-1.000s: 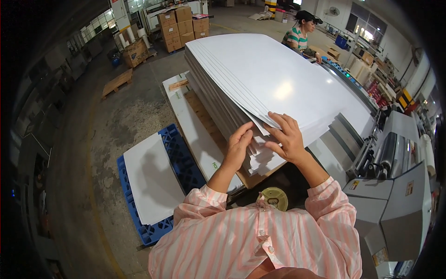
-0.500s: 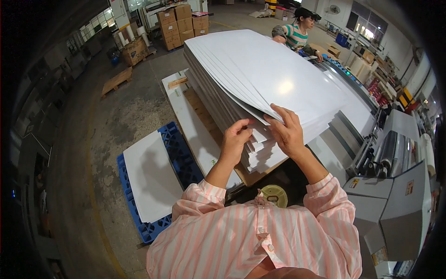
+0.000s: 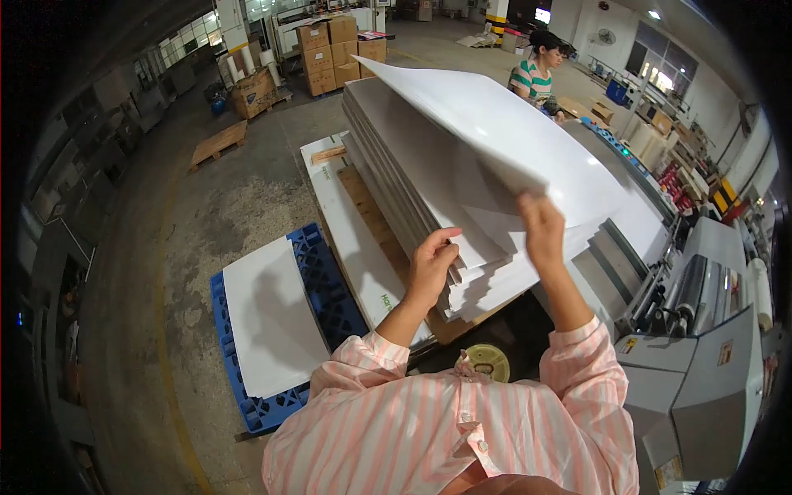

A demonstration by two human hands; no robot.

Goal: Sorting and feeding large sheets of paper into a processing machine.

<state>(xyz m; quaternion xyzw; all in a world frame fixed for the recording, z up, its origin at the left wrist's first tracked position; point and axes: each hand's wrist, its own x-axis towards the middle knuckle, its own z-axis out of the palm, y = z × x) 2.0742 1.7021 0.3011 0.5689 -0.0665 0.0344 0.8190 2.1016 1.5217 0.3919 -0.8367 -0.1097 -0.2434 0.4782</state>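
A tall stack of large white sheets (image 3: 396, 177) stands before me, its near corner uneven. My right hand (image 3: 544, 235) grips the near edge of the raised top sheets (image 3: 511, 111); they bow upward and bare the sheets below. How many are lifted, I cannot tell. Slightly blurred, the fingers close on that edge. My left hand (image 3: 431, 266) is at the stack's near left corner, thumb and forefinger curled together against the edge; whether paper is between them is hidden.
On the left a blue plastic pallet (image 3: 235, 355) carries a smaller pile of white sheets (image 3: 272, 322). A grey machine with rollers (image 3: 693, 268) flanks me on the right. A person in a striped shirt (image 3: 532, 78) is beyond the stack. Cardboard boxes (image 3: 330, 54) stand behind.
My right hand has raised the top sheets and moved right, so they curl up off the stack. My left hand has stayed at the corner, slightly lower. The view has shifted a little.
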